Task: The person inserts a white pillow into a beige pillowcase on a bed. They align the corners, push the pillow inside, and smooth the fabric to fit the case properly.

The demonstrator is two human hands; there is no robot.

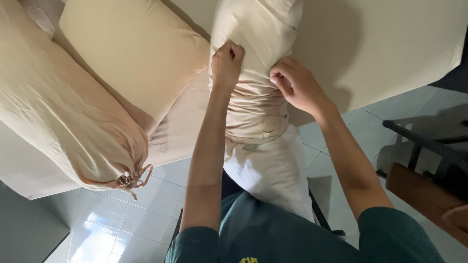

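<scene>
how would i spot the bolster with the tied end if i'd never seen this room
Start at the cream mattress. On its left side, left of the flat pillow, lies the covered bolster, a long peach roll. Unlike the half-covered bolster gripped by the left hand and right hand, its end is tied in a knot.

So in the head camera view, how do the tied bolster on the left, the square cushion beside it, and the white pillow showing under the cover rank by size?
1. Tied bolster, largest as it looks.
2. Square cushion, partly cut off by the frame edge, so the gap is unsure.
3. White pillow, smallest, though only its uncovered end shows below the beige cover.
</scene>
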